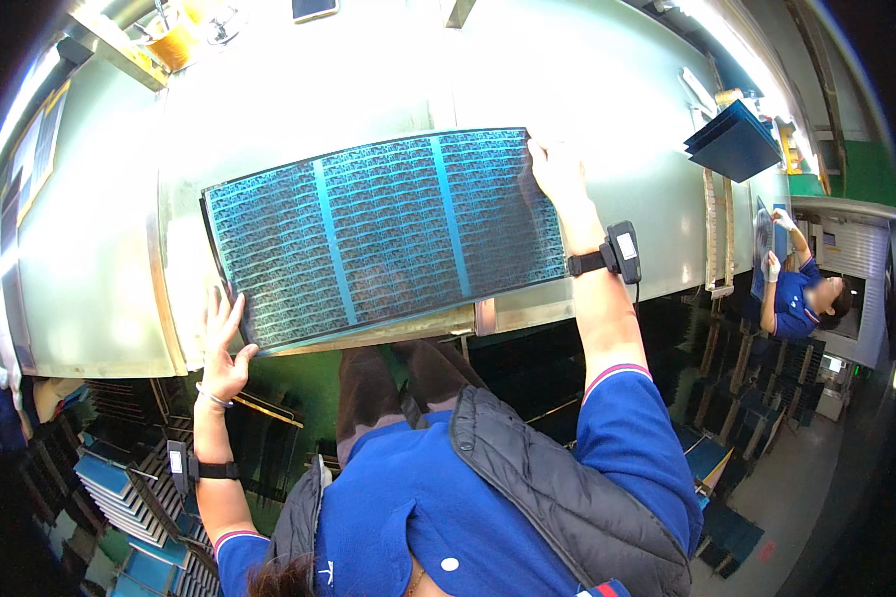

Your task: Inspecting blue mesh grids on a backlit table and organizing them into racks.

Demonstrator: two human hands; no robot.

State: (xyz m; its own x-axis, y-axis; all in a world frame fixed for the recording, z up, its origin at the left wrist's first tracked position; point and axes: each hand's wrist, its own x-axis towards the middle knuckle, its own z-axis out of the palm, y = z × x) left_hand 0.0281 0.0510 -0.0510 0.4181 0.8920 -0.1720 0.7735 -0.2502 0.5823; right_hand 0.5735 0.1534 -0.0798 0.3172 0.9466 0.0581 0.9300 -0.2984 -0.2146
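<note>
Currently, both hands support one blue-and-black patterned panel (383, 239), located at the middle of the pale tabletop (90, 269) and directly in front of the person. Left hand (229, 343): the grip is partly closed at the panel's lower left corner, thumb at the lower edge, fingers along the left side. Right hand (560, 177): the grip is closed about the upper part of the right edge; glare hides the exact finger positions. The panel slants, its right end farther from the person; whether its underside touches the surface cannot be determined. Each wrist carries a strapped black device (622, 253). A phone (315, 9) lies at the far side, with an orange roll (174, 48) to its left. At the right, dark sheets (737, 141) are stacked near a co-worker (796, 303) wearing white gloves. A rack (119, 493) holding blue sheets stands at lower left.
</note>
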